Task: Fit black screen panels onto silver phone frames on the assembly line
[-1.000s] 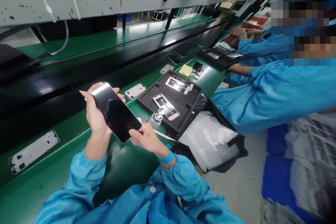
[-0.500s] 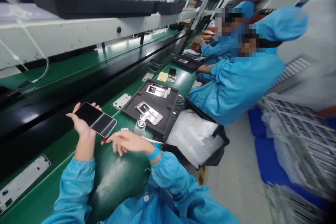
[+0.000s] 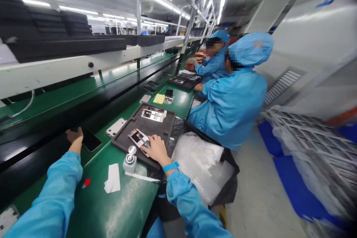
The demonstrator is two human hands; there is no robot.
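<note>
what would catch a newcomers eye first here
The bright blue smocks and hoods stand out first, on the nearer co-worker and another seated beyond, along the right of the long green workbench. In front, the right hand, with its blue wristband, rests on a phone body in a black tray. At the left, the left hand is beside a dark-screened phone lying on a black strip.

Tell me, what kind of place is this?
It looks like a factory where phones are put together. Workers in blue hooded smocks sit along a long green workbench, and a black tray holds phone frames.
</note>
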